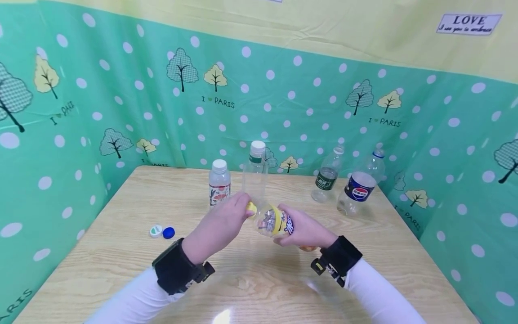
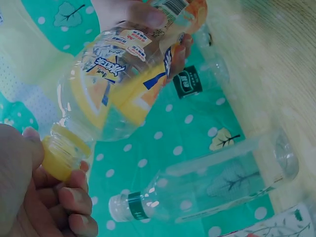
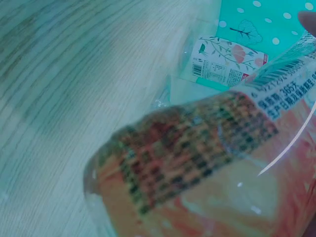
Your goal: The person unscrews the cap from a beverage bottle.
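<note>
A clear plastic bottle with a yellow and orange label [image 2: 111,81] is held tilted above the table, its neck toward the left. My right hand [image 1: 301,226] grips it around the lower body. At the other end, my left hand [image 1: 221,225] pinches the yellow cap [image 2: 58,163] between thumb and fingers; the cap sits at the mouth of the bottle. In the right wrist view the bottle's base fills the foreground, with a printed code panel [image 3: 197,153] on its label.
Behind the hands stand a white-capped bottle with a flowered label [image 1: 219,184] and a tall clear bottle [image 1: 256,175]. A green-labelled bottle [image 1: 326,176] and a blue-labelled bottle [image 1: 360,189] stand at right. White [image 1: 155,231] and blue caps [image 1: 168,232] lie at left.
</note>
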Demonstrator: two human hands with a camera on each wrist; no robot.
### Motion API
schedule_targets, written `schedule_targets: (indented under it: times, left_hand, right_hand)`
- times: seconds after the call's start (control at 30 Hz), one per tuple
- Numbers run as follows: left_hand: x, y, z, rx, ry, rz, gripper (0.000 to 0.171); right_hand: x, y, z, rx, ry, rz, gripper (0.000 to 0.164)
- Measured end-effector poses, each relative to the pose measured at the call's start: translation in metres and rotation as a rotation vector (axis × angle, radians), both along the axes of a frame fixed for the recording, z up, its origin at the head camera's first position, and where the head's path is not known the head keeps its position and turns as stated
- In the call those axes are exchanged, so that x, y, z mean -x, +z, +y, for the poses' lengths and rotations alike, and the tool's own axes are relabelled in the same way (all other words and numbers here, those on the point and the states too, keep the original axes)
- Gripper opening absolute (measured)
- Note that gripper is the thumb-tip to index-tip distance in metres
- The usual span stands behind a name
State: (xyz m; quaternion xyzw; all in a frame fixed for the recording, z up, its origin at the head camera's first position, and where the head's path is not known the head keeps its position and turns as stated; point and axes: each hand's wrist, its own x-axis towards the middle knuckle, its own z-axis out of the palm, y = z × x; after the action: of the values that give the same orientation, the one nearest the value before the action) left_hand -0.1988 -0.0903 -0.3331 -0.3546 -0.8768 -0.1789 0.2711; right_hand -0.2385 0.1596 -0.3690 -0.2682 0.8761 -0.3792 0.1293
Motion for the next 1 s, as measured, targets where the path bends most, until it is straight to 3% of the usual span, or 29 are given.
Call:
schedule_targets:
  times: [0.13,0.27,0.37,0.53,0.67,0.77,1.0]
  left_hand:
    - [-0.002,0.000,-0.001,-0.082,0.032,-0.109,0.021]
    - [-0.002,0.003,-0.005,-0.215,-0.025,-0.229,0.022]
    - [0.001,0.005,-0.009,-0.251,-0.090,-0.242,0.025]
    - [0.004,0.011,-0.018,-0.224,-0.177,-0.222,0.031]
    - [0.004,0.016,-0.020,-0.205,-0.219,-0.266,0.038]
    - [0.004,0.017,-0.018,-0.201,-0.185,-0.286,0.033]
    - [0.004,0.008,-0.013,-0.326,-0.101,-0.302,0.027]
  right_hand:
    - [-0.001,0.000,-0.002,-0.011,0.001,0.010,0.062]
    - [-0.003,0.001,-0.002,0.004,0.004,0.009,0.061]
    - [-0.004,0.002,-0.002,0.008,0.000,0.009,0.062]
    - [-0.004,0.002,-0.001,0.007,-0.001,-0.001,0.064]
    - [-0.004,0.003,0.000,0.007,-0.001,-0.007,0.062]
    - [-0.004,0.004,-0.001,0.006,0.001,-0.007,0.060]
    - [-0.005,0.005,-0.003,0.003,-0.004,-0.018,0.065]
